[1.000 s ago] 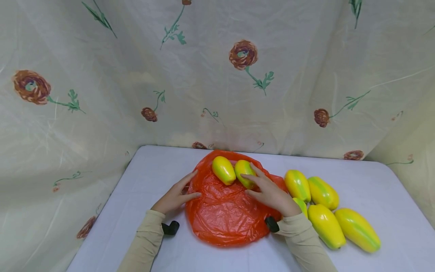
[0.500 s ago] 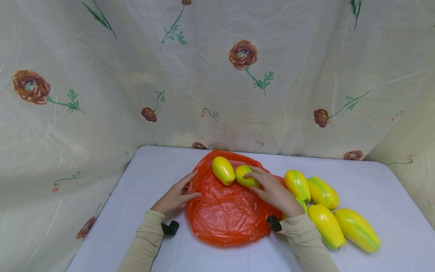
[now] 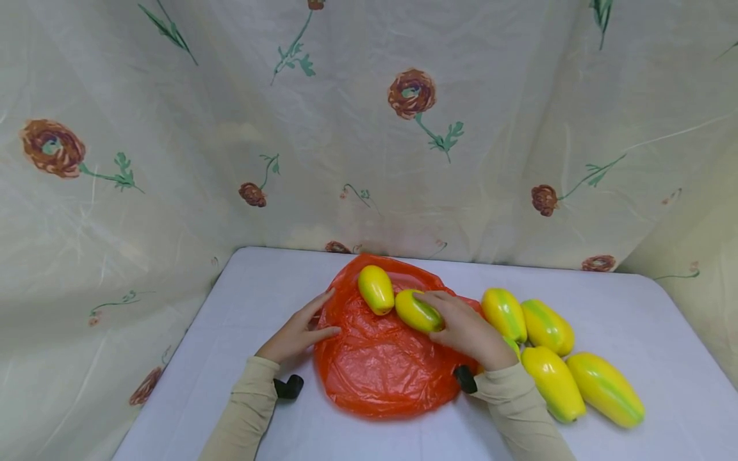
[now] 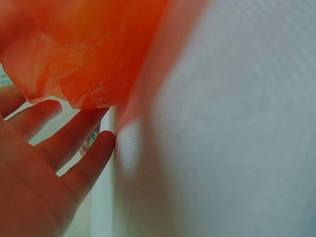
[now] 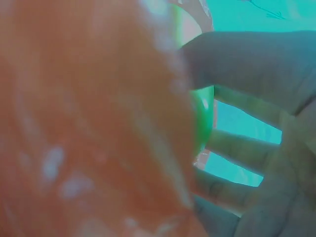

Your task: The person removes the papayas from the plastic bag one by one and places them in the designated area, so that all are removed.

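Observation:
A red plastic bag [image 3: 380, 378] lies spread in the middle of the white table. On its far part rests a shiny yellow papaya [image 3: 376, 289], and just right of it is a second, yellow-and-green papaya [image 3: 416, 311]. My right hand [image 3: 464, 328] grips this second papaya, fingers over its right side and thumb near its lower end. In the right wrist view, blurred red plastic covers much of the scene, with the fingers [image 5: 237, 148] curved round a green patch of fruit. At the bag's left edge my left hand [image 3: 296, 330] rests with its fingers spread, touching the plastic.
Several more papayas [image 3: 553, 384] lie in a group right of the bag, partly behind my right forearm. The white table [image 3: 277, 275] ends at a flowered curtain [image 3: 461, 192] at the back. Dark straps [image 3: 290, 387] sit at my wrists.
The papaya in my right hand has turned from nearly upright in view to a slant and shifted toward me. The other papaya on the bag has shifted slightly. My left hand stays in place.

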Tool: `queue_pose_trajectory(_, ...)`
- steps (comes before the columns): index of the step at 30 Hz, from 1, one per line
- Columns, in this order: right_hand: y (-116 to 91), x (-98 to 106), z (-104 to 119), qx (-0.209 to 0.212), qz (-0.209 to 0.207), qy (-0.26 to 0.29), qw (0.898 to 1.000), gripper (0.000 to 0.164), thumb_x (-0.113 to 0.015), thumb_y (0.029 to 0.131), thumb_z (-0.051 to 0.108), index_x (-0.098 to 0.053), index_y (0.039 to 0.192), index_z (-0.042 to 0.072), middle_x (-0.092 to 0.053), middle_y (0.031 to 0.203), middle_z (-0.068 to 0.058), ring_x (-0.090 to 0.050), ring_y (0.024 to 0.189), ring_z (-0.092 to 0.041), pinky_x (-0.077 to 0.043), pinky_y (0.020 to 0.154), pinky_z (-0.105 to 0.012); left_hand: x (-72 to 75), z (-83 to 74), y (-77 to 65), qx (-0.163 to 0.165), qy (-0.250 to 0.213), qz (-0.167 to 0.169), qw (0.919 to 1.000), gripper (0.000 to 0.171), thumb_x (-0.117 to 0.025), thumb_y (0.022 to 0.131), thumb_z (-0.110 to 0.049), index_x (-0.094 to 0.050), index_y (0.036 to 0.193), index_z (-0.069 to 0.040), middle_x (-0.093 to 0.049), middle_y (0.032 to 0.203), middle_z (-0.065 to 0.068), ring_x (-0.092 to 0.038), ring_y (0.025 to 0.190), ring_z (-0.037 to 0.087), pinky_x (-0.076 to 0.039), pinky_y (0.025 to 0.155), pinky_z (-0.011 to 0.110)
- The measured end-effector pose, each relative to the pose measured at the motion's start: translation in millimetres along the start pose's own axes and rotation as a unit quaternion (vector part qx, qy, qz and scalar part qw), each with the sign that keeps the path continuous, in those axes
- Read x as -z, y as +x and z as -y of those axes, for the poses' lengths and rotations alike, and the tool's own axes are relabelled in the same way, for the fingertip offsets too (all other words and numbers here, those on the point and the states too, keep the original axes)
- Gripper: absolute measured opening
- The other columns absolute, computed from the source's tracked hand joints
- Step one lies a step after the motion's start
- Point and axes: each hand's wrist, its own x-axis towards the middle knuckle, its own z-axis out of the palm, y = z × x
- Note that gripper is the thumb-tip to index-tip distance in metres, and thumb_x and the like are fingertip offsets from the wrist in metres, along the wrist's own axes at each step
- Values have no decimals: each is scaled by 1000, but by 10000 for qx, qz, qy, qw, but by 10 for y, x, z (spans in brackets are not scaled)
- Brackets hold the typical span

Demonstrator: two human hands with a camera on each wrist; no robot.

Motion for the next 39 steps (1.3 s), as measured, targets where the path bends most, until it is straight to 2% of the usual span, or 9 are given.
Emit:
queue_pose_trajectory(14,-3,-8,-27,211,-188,-61,9996,64,-77,93,20,-51,152,21,-52,154,-9,-53,138,-32,-48,112,-58,2,4,0,-7,-13,-12,10000,80,-73,97,-31,-29,163,-36,-31,170,0,-38,152,31,-43,119,53)
queue_pose_trajectory(23,-47,41,-32,241,-239,96,9994,65,-78,93,24,-52,152,26,-54,155,-4,-51,142,-31,-47,114,-59,1,0,0,-24,-9,-17,10000,80,-73,97,-30,-29,163,-35,-32,170,1,-40,151,32,-44,119,52)
queue_pose_trajectory(39,-182,173,32,541,-320,209,9978,66,-78,93,26,-50,154,26,-52,157,-6,-49,144,-35,-50,110,-59,-2,5,-4,14,-93,-63,9999,80,-74,96,-33,-30,163,-38,-33,169,0,-39,151,32,-44,118,54)
